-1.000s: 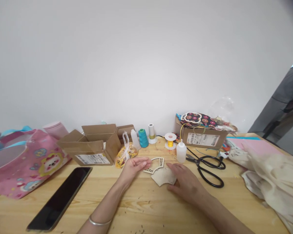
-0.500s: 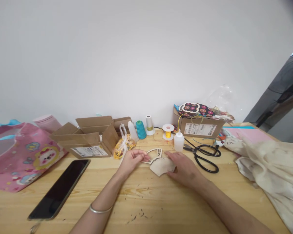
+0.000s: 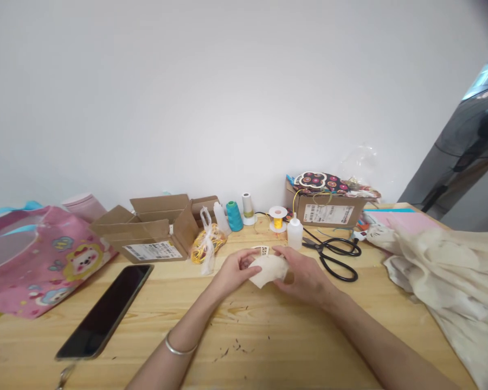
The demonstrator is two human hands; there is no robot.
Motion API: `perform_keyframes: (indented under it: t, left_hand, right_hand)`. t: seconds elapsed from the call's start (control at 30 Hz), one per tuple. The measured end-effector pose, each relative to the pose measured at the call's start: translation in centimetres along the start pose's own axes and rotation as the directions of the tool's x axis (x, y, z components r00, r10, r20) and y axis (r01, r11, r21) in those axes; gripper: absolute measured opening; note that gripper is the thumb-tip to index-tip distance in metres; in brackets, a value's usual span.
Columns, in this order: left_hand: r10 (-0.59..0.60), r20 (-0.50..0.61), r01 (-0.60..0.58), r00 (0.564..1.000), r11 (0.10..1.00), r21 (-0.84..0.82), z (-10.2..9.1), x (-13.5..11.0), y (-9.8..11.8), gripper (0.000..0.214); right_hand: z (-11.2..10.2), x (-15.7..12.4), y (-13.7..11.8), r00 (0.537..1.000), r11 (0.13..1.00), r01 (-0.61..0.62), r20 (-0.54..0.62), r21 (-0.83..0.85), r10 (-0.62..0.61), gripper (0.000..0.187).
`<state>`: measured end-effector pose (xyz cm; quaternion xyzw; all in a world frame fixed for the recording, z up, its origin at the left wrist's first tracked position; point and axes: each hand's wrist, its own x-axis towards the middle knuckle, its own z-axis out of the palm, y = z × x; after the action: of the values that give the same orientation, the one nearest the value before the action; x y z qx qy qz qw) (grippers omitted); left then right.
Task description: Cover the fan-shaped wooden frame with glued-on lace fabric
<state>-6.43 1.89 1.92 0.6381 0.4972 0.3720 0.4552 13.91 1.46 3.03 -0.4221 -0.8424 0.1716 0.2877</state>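
My left hand [image 3: 236, 270] is closed at the left end of a fan-shaped wooden frame [image 3: 263, 250], its thumb lying over the left edge of a beige fabric piece [image 3: 269, 270]. Only the frame's upper cut-out corner shows; the fabric and my fingers cover the rest. From the other side, my right hand [image 3: 306, 275] grips the fabric's right edge between thumb and fingers. The cloth lies over the frame's lower part. Just beyond my right hand stands a white squeeze bottle [image 3: 295, 234], with black-handled scissors [image 3: 339, 260] to its right.
Along the wall are an open cardboard box [image 3: 146, 238], a bag of yellow cord [image 3: 206, 244], teal thread [image 3: 234, 216], a yellow spool [image 3: 277, 221] and a filled box [image 3: 329, 211]. A phone [image 3: 106, 311] and pink bag [image 3: 57, 260] lie left, cream cloth [image 3: 447, 276] right.
The fabric piece has come up over the wooden frame, hiding most of it. My hands have drawn closer together, and my left thumb now rests on the fabric. The view has shifted slightly.
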Motion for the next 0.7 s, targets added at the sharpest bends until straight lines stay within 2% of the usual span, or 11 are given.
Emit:
perform_keyframes:
  t: [0.13,0.23,0.3,0.37,0.4,0.43,0.5,0.53,0.6,0.7]
  left_hand:
    - [-0.026,0.085,0.014,0.996,0.99,0.139,-0.2,-0.4,-0.1,0.039]
    - [0.02,-0.013,-0.015,1.0,0.952,0.307,-1.2,-0.3,-0.1,0.038]
    - [0.109,-0.105,-0.054,0.988,0.904,0.425,-1.7,-0.1,-0.2,0.038]
    - [0.201,-0.144,-0.097,0.969,0.845,0.527,-1.8,0.2,-0.4,0.043]
    - [0.228,-0.143,-0.108,0.963,0.816,0.568,-1.7,0.4,-0.6,0.048]
    - [0.238,-0.133,-0.112,0.962,0.79,0.602,-1.5,0.6,-0.7,0.054]
    - [0.226,-0.099,-0.106,0.969,0.745,0.659,-0.8,0.9,-1.0,0.063]
    - [0.219,-0.084,-0.104,0.972,0.723,0.683,-0.5,1.1,-1.0,0.063]
    - [0.223,-0.058,-0.114,0.973,0.683,0.722,0.0,1.4,-0.9,0.055]
    - [0.243,-0.029,-0.136,0.97,0.633,0.762,0.0,1.7,-0.7,0.042]
  right_hand:
    - [0.0,-0.4,-0.2,0.997,1.0,0.012,0.08,-0.015,-0.011,0.052]
    - [0.4,-0.6,0.3,0.993,0.995,0.08,0.096,-0.052,-0.074,0.058]
    - [0.5,-0.4,0.8,0.996,0.995,0.08,0.043,-0.059,-0.077,0.053]
    - [0.3,0.0,1.5,0.992,0.998,-0.04,-0.12,-0.052,0.034,0.032]
    - [0.1,0.2,1.9,0.965,0.99,-0.134,-0.234,-0.041,0.121,0.027]
    - [-0.1,0.5,2.3,0.917,0.973,-0.227,-0.342,-0.027,0.205,0.026]
    - [-0.4,1.0,3.3,0.835,0.937,-0.347,-0.461,-0.021,0.299,0.029]
    - [-0.4,1.3,3.8,0.826,0.928,-0.372,-0.468,-0.035,0.313,0.036]
    - [-0.2,1.7,4.5,0.841,0.916,-0.394,-0.432,-0.076,0.326,0.047]
    - [0.4,2.1,5.1,0.862,0.904,-0.407,-0.381,-0.126,0.335,0.045]
